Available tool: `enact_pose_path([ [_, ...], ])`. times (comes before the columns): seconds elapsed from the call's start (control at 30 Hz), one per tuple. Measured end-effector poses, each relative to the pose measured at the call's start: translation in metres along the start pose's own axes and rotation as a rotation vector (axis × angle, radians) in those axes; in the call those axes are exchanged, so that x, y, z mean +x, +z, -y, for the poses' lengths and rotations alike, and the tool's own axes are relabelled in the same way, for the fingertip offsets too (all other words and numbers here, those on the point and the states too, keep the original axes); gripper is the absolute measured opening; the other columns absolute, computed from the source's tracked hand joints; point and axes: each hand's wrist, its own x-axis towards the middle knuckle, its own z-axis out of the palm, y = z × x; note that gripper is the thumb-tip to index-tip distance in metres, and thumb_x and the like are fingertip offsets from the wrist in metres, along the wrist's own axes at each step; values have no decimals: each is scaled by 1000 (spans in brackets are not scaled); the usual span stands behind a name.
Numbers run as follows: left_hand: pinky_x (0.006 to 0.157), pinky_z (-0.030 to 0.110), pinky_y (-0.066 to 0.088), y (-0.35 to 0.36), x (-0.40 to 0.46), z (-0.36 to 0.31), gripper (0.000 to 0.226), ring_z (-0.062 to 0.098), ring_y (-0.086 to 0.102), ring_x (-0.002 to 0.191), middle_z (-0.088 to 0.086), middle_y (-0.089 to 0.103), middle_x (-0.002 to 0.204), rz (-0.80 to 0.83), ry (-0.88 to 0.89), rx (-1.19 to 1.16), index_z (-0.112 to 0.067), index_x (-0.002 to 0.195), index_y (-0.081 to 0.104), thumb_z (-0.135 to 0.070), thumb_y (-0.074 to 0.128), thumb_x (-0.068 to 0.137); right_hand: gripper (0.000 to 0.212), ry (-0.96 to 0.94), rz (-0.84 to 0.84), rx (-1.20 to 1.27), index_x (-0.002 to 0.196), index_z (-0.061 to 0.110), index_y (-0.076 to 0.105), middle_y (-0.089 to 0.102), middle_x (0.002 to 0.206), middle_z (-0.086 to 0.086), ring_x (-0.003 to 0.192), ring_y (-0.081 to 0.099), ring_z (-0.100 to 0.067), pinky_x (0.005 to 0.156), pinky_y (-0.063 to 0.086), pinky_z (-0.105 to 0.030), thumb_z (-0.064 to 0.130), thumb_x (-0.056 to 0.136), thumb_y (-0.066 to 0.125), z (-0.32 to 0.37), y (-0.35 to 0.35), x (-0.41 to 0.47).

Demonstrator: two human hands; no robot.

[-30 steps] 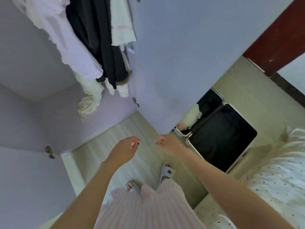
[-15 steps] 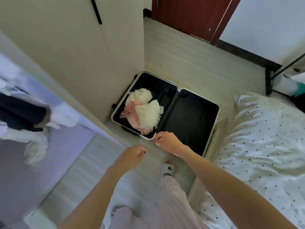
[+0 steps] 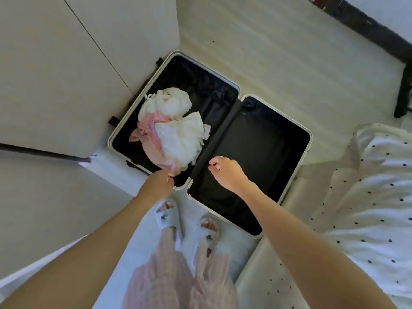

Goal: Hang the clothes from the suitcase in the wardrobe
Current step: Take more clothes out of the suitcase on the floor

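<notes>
So I'm standing over the suitcase (image 3: pixel 276 152), which is lying open flat on the pale floor (image 3: pixel 278 52) in the middle of the frame, wedged up against the cream wardrobe (image 3: pixel 66 74) filling the upper left. A bed with a polka-dot sheet (image 3: pixel 374 197) is crowding in from the right edge, just beside the suitcase's right half, and a dark furniture leg (image 3: pixel 403 94) is poking in at the upper right. My slippers (image 3: pixel 167 216) are showing at lower centre, right at the suitcase's near corner. The clothes (image 3: pixel 176 132) are sitting in the left half as one crumpled heap, mostly white with a pink piece tangled through the left side, on black lining; the right half is showing only lining. My left hand (image 3: pixel 159 182) is reaching down at the heap's near edge, with pink fabric right at its fingertips, but it's blurry and I can't tell if it's actually gripping. My right hand (image 3: pixel 225 172) is hovering over the hinge strip with fingers curled in, holding nothing. How many garments are in that heap is hard to make out.
</notes>
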Motion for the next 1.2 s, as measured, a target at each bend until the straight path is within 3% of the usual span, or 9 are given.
enact_pose_path([
  [0.13, 84, 36, 46, 48, 107, 29, 28, 36, 56, 102, 19, 58, 110, 25, 83, 65, -3, 112, 60, -4, 43, 90, 33, -1, -4, -25, 128, 12, 54, 63, 122, -7, 111, 59, -25, 95, 48, -36, 23, 98, 42, -42, 37, 93],
  [0.23, 96, 43, 42, 79, 184, 60, 35, 34, 48, 114, 18, 48, 124, 22, 71, 139, -8, 125, 52, -8, 45, 91, 33, -6, -11, -78, 128, 13, 54, 64, 120, -6, 108, 60, -25, 92, 49, -37, 23, 99, 42, -73, 69, 165],
  [0.37, 105, 42, 34, 101, 273, 100, 59, 31, 24, 137, 9, 18, 152, 23, 110, 503, -17, 143, 29, -8, 50, 89, 30, -120, -129, -157, 119, 10, 60, 65, 114, -6, 103, 61, -24, 87, 49, -38, 22, 99, 41, -99, 107, 248],
  [0.5, 116, 46, 6, 102, 358, 110, 85, 30, -10, 144, 9, -12, 157, -244, 190, 713, -23, 149, 0, 8, 45, 83, 34, -321, -231, -284, 126, 10, 57, 64, 119, -7, 108, 58, -25, 90, 46, -38, 24, 99, 43, -111, 127, 316],
  [0.57, 115, 49, -3, 96, 399, 113, 84, 31, -9, 144, 13, -7, 156, -393, 166, 708, -20, 149, -4, 3, 45, 85, 33, -381, -255, -320, 125, 8, 58, 65, 118, -9, 105, 59, -28, 90, 45, -39, 22, 98, 44, -116, 132, 344],
  [0.63, 115, 49, -2, 90, 424, 116, 74, 32, 11, 142, 18, 20, 150, -420, 94, 692, -12, 148, 6, -6, 49, 88, 31, -412, -283, -321, 122, 7, 60, 67, 113, -11, 101, 61, -30, 87, 47, -41, 20, 97, 46, -120, 134, 361],
  [0.77, 94, 39, 32, 93, 418, 117, 29, 35, 54, 106, 17, 63, 109, -360, 76, 698, -5, 119, 50, -18, 45, 94, 30, -421, -303, -277, 120, 8, 61, 67, 110, -11, 98, 62, -29, 85, 48, -41, 19, 97, 45, -121, 133, 365],
  [0.93, 70, 38, 38, 81, 352, 104, 30, 41, 59, 91, 23, 64, 98, -243, 109, 509, -3, 119, 42, -23, 43, 96, 32, -330, -208, -215, 126, 13, 57, 62, 119, -4, 104, 60, -23, 89, 47, -37, 21, 99, 40, -105, 108, 309],
  [1.2, 86, 40, 47, -4, 200, -3, 43, 35, 55, 109, 19, 62, 116, -114, 119, 263, -14, 135, 43, -24, 50, 94, 30, -234, -85, -156, 123, 10, 57, 63, 114, -4, 82, 58, -19, 83, 49, -32, 15, 99, 41, -32, 13, 162],
])
